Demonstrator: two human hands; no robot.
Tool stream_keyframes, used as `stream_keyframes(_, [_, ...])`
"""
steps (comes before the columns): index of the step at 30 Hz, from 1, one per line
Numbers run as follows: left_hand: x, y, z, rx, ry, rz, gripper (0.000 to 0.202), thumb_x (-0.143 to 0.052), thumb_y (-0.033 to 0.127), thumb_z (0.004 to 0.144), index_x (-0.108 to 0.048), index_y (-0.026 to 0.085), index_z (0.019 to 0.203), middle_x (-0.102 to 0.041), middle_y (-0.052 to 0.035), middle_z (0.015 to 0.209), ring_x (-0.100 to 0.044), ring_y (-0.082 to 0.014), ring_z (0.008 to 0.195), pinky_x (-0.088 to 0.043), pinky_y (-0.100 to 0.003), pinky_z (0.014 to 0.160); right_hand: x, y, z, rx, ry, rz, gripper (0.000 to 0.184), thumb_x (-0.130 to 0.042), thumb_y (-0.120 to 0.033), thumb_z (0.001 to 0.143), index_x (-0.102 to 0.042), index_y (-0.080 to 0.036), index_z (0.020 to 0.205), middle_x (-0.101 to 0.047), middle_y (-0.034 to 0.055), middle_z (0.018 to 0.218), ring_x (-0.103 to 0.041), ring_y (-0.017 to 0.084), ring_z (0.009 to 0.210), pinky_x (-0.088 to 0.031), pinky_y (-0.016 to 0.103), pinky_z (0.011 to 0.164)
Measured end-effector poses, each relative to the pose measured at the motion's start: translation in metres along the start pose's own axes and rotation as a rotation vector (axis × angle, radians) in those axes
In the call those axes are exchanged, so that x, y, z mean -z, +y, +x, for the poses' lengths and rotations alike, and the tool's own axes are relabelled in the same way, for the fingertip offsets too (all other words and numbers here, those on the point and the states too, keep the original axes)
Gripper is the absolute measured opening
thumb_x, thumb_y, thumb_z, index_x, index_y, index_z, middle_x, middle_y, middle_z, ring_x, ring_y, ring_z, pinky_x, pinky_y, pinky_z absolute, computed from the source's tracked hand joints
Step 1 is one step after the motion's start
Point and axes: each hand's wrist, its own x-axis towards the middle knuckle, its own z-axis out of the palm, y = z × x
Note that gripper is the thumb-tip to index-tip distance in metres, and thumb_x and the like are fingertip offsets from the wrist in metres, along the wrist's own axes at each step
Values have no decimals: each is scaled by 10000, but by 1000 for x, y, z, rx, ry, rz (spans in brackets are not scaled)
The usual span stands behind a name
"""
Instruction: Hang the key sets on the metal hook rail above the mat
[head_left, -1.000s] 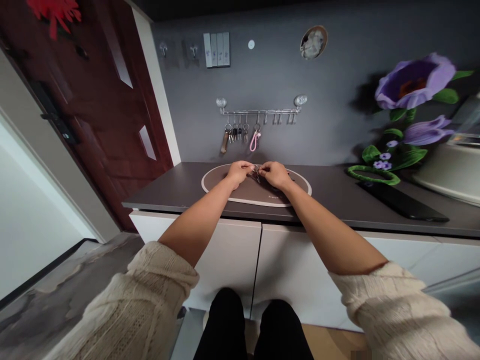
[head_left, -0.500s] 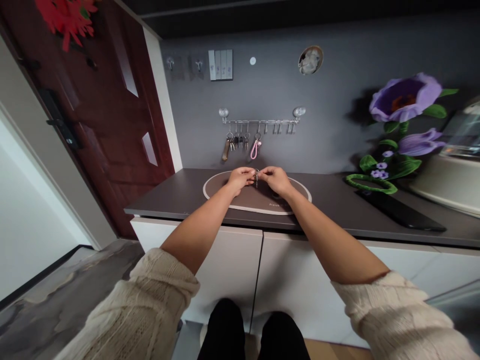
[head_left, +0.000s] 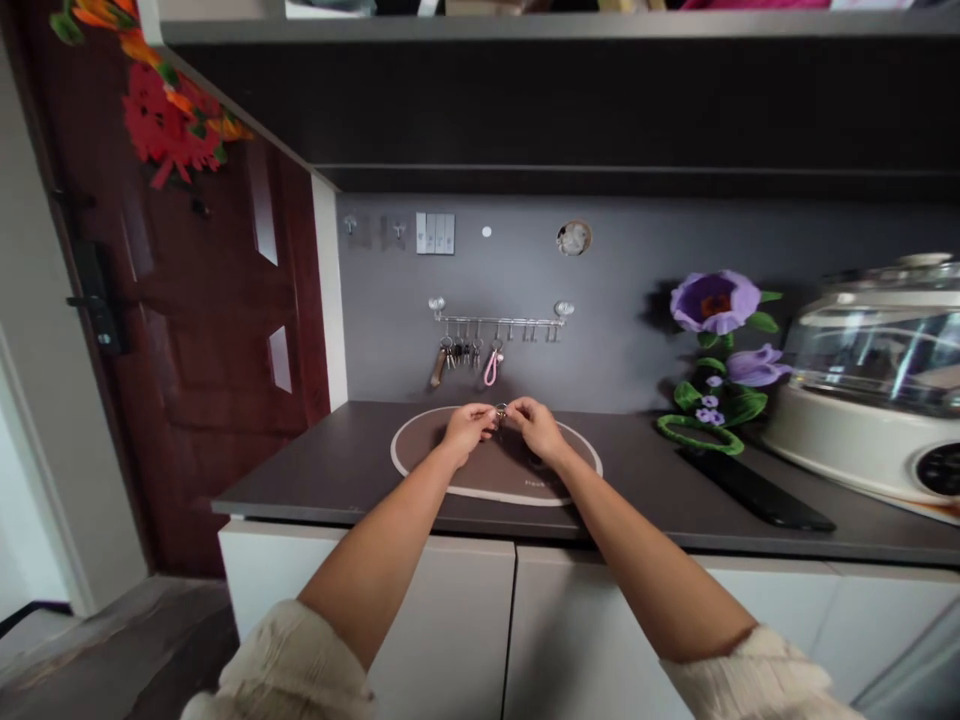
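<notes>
Between my two hands is a small key ring [head_left: 502,409] with what looks like a key hanging from it. My left hand [head_left: 472,430] pinches it from the left, fingers closed. From the other side the fingertips of my right hand [head_left: 534,422] are closed on the same ring. Both hands are above a brown mat [head_left: 420,450] with a pale border, on the dark countertop. Behind them a clear hook rail [head_left: 499,321] is fixed to the wall. Several keys [head_left: 465,353], a brown fob [head_left: 438,368] and a pink strap [head_left: 492,368] hang from it.
A purple flower decoration [head_left: 716,300] stands on the right, with a flat black object [head_left: 757,490] before it and a white appliance with a clear top [head_left: 862,420] beyond. Overhead juts a dark shelf [head_left: 562,100]. A dark red door [head_left: 202,400] is at left.
The view has tilted up, so the rail and hands appear lower and more of the shelf shows. Both hands still hold the key ring above the mat.
</notes>
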Motion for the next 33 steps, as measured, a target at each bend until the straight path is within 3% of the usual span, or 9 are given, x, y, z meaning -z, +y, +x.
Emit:
stream_keyframes(3, [-1, 0, -1, -33, 63, 58, 170, -575, 260, 686, -592, 111, 767, -594, -37, 685, -513, -68, 534, -372, -176, 462, 1, -2, 0, -4, 35, 19, 175, -482, -335, 695, -515, -163, 690, -534, -3, 653, -480, 110, 625, -383, 245, 631])
stream_keyframes(9, [-3, -6, 5, -77, 78, 209, 133, -517, 229, 710, -568, 107, 698, -563, -19, 616, -480, -61, 489, -371, -187, 488, 4, 1, 13, -72, 99, 176, 164, -507, -326, 683, -492, -163, 673, -500, -23, 601, -460, 91, 572, -396, 239, 605])
stream_keyframes(17, [-1, -16, 12, -125, 76, 324, 167, -476, 261, 718, -558, 121, 678, -558, -13, 602, -483, -70, 479, -353, -191, 483, 13, -19, 50, -295, 186, 502, 42, -500, -184, 709, -469, -165, 688, -492, -32, 611, -512, 74, 560, -473, 257, 620])
stream_keyframes(24, [-1, -21, 14, -175, 30, 415, 182, -460, 272, 723, -549, 135, 644, -537, -1, 545, -478, -81, 481, -345, -194, 480, 18, -35, 97, -364, 258, 471, 124, -392, -97, 760, -430, -166, 664, -494, -23, 584, -525, 74, 484, -459, 217, 487])
stream_keyframes(33, [-2, -17, 12, -130, 14, 403, 184, -449, 266, 725, -534, 139, 622, -519, 4, 530, -466, -76, 451, -341, -190, 459, 11, -35, 131, -443, 339, 436, 144, -385, -79, 769, -426, -162, 658, -473, -28, 517, -496, 63, 440, -481, 212, 475])
